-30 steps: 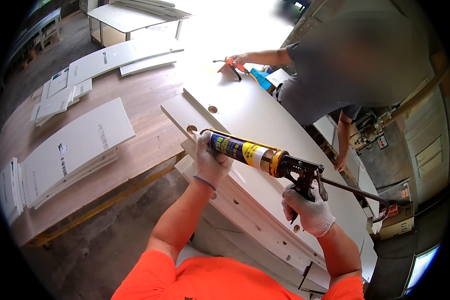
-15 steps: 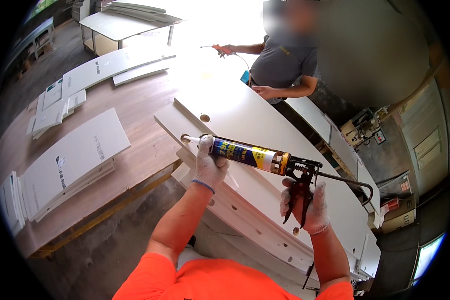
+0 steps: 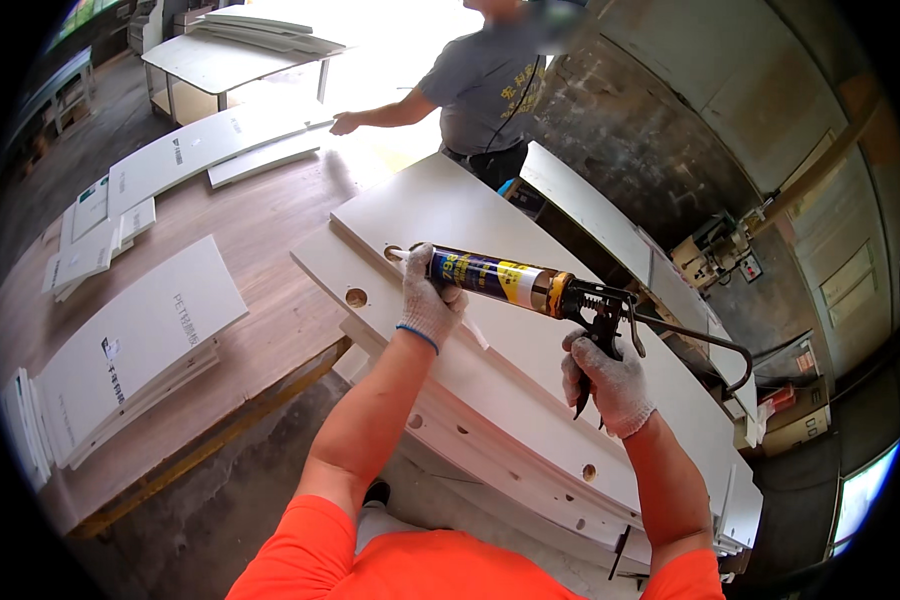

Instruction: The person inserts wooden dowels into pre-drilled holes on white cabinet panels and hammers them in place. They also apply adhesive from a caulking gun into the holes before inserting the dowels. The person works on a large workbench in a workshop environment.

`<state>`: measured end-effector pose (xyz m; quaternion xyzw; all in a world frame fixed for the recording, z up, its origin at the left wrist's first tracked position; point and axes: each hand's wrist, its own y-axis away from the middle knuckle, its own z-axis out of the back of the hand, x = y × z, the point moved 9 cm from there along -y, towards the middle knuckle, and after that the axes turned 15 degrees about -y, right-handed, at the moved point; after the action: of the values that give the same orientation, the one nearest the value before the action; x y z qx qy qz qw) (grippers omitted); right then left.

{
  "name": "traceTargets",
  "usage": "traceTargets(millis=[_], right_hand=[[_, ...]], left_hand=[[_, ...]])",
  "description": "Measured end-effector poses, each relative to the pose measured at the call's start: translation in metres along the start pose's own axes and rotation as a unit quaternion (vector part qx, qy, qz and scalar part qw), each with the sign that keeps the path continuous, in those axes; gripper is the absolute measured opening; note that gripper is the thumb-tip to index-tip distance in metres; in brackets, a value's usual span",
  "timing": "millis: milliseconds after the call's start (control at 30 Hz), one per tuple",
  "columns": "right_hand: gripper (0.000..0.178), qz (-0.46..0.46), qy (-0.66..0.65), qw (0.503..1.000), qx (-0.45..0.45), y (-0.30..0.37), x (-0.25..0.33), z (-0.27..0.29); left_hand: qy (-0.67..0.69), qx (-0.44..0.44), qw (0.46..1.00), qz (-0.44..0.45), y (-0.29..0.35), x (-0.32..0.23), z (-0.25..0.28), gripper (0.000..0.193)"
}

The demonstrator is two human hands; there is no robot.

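Observation:
With both gloved hands I hold a caulking gun (image 3: 570, 297), loaded with a blue and yellow sealant cartridge (image 3: 490, 275). My left hand (image 3: 433, 305) is closed around the cartridge's front end, by the white nozzle. My right hand (image 3: 612, 383) wraps the black handle and trigger. At the upper white panel (image 3: 410, 205), the nozzle tip meets a round hole near the far left end; how deep it sits cannot be made out. Beneath, a second white panel (image 3: 320, 262) juts out toward me, its round hole (image 3: 356, 297) uncovered.
Left of the stack, a wooden table (image 3: 270, 230) carries printed white panels (image 3: 150, 330). A person in a grey shirt (image 3: 485, 85) stands across from me, one arm stretched over that table. A long bench (image 3: 610, 225) runs behind the stack, with a machine (image 3: 710, 260) beyond it.
The nozzle has gone from the lower panel's hole to the upper panel's hole. My right fingers have closed tighter on the trigger. The other person has turned and moved left; the orange tool is out of sight.

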<state>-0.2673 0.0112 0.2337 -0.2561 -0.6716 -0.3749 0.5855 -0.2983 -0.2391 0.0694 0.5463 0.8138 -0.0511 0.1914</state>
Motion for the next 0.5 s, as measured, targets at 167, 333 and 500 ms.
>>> traceTargets(millis=[167, 333, 500], right_hand=[[0.037, -0.012, 0.049, 0.999, 0.010, 0.007, 0.020, -0.016], [0.121, 0.033, -0.061, 0.993, 0.101, 0.005, 0.028, -0.017], [0.104, -0.009, -0.177, 0.982, 0.060, -0.005, 0.002, -0.004]], left_hand=[[0.026, 0.024, 0.999, -0.007, 0.001, 0.001, -0.006, 0.030], [0.021, -0.035, 0.999, -0.020, 0.012, -0.005, -0.009, 0.025], [-0.008, -0.037, 0.999, -0.021, 0.006, -0.004, 0.000, 0.024]])
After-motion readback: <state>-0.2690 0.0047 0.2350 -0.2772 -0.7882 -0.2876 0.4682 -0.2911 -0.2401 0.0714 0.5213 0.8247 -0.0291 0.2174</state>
